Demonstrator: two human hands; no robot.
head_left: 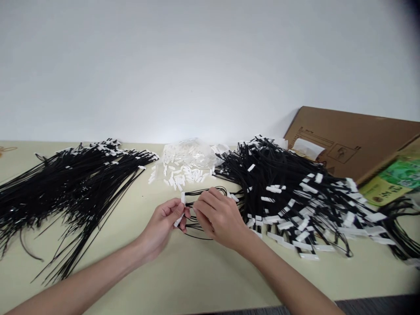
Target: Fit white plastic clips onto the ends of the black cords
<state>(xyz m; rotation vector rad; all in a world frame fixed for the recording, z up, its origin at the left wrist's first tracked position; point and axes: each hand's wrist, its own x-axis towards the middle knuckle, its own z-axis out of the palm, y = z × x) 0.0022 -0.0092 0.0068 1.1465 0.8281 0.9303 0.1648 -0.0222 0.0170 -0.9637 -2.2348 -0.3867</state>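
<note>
Nothing legible; packet [398, 177] characters blurred, carton [367, 135] print tiny

Ahead of you rises a pale wall [147, 65], behind a cream table [197, 280]. On your right, a printed brown box [364, 140] slants, with a green-and-yellow packet [393, 179] just in front. At your far left sits a small tan loop [2, 150]; dark floor [377, 306] shows past the table's near edge.

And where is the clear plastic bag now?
In the head view, the clear plastic bag lies centrally, toward the back of the table, between two black cord piles.
</note>
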